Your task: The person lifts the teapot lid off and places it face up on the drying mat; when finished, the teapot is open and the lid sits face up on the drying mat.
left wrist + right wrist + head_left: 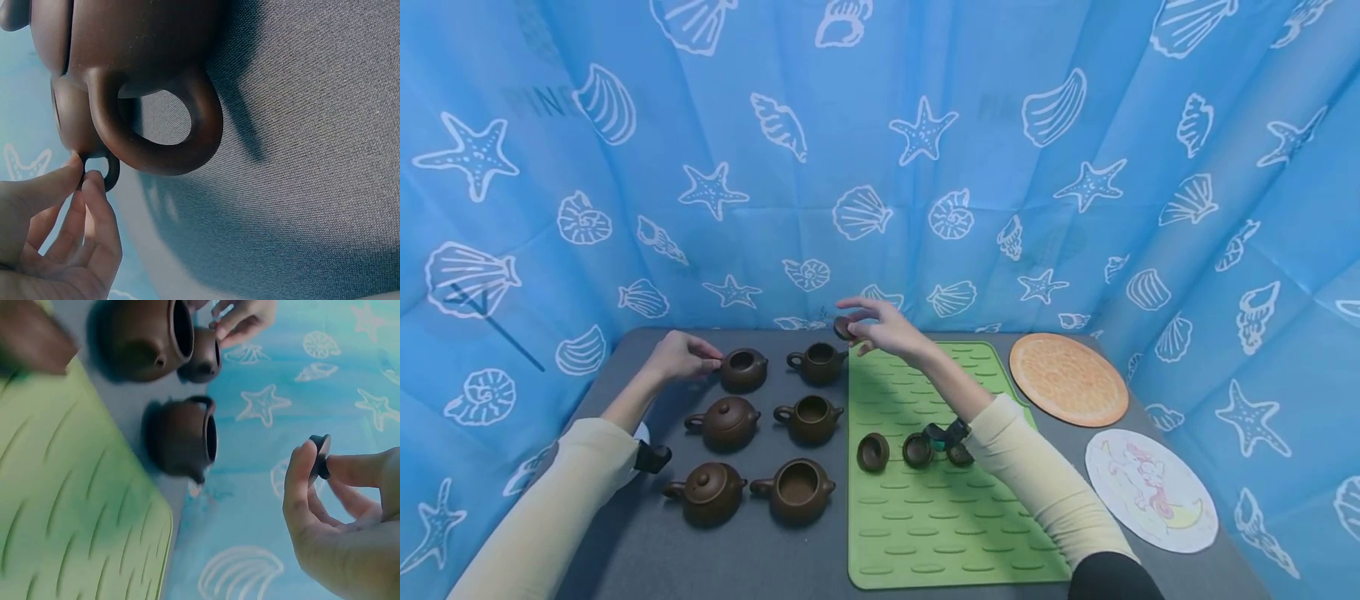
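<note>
At the back left of the table, my left hand (681,357) pinches the handle of a lidless brown teapot (743,371); thumb and fingertips meet at that handle (113,174) in the left wrist view. My right hand (886,329) holds a small dark teapot lid (842,328) between thumb and fingers, raised near the mat's back left corner. The right wrist view shows the lid (320,455) edge-on. Just left of it stands another lidless teapot (820,364). Two more lidless teapots, one in the middle (810,419) and one in front (795,492), line up before it.
Two teapots with lids on, one in the middle (725,422) and one in front (706,494), stand at left. Three loose lids (872,452) lie on the green mat (902,525), partly behind my right wrist. An orange round mat (1067,379) and a white round picture mat (1150,492) lie at right.
</note>
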`<state>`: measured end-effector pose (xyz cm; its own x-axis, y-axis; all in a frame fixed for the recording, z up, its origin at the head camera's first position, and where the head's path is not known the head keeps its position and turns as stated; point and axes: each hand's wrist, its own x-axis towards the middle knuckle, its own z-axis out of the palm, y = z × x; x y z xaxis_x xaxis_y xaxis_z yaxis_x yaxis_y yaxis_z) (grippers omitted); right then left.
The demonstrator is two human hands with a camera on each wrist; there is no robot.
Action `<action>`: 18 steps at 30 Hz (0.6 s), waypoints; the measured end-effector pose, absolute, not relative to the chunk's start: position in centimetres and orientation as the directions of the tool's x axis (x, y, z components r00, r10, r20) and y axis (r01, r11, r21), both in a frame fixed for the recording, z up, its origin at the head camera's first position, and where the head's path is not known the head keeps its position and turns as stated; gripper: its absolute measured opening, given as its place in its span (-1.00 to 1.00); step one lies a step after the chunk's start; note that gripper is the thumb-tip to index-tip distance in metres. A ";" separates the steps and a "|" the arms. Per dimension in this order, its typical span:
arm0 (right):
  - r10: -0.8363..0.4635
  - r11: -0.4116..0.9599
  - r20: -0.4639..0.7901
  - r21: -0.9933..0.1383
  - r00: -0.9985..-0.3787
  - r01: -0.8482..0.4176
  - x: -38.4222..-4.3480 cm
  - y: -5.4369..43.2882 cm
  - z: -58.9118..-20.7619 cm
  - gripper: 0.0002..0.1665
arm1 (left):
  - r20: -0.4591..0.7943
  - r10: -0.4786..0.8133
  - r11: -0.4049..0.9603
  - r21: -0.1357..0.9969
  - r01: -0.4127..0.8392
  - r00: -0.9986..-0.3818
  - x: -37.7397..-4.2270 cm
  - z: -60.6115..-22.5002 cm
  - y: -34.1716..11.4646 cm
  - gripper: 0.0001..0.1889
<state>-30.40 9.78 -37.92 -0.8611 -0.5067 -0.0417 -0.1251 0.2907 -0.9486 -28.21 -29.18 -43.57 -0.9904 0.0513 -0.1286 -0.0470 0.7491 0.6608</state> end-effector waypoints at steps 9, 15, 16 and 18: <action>-0.530 0.271 -0.108 -0.961 -0.841 -0.047 -29.2 14.6 -38.0 -0.48 | -0.110 0.067 0.745 0.667 -0.023 -0.992 -27.8 -43.6 -29.1 -0.77; -0.542 0.339 -0.061 -0.928 -0.838 -0.152 -28.3 16.0 -39.4 -0.42 | -0.109 0.071 0.742 0.670 -0.021 -0.992 -27.7 -43.7 -29.3 -0.76; -0.547 0.348 -0.056 -0.923 -0.835 -0.166 -28.1 16.1 -39.6 -0.43 | -0.108 0.070 0.743 0.669 -0.020 -0.992 -27.7 -43.7 -29.3 -0.77; -0.555 0.353 -0.057 -0.919 -0.830 -0.173 -27.8 16.3 -40.0 -0.44 | -0.107 0.069 0.743 0.669 -0.021 -0.992 -27.8 -43.7 -29.3 -0.77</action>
<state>-27.76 16.28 -39.98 -0.8300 -0.5548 -0.0571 -0.1730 0.3535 -0.9193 -27.75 -29.30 -43.72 -0.9918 0.0687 -0.1075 -0.0210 0.7429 0.6690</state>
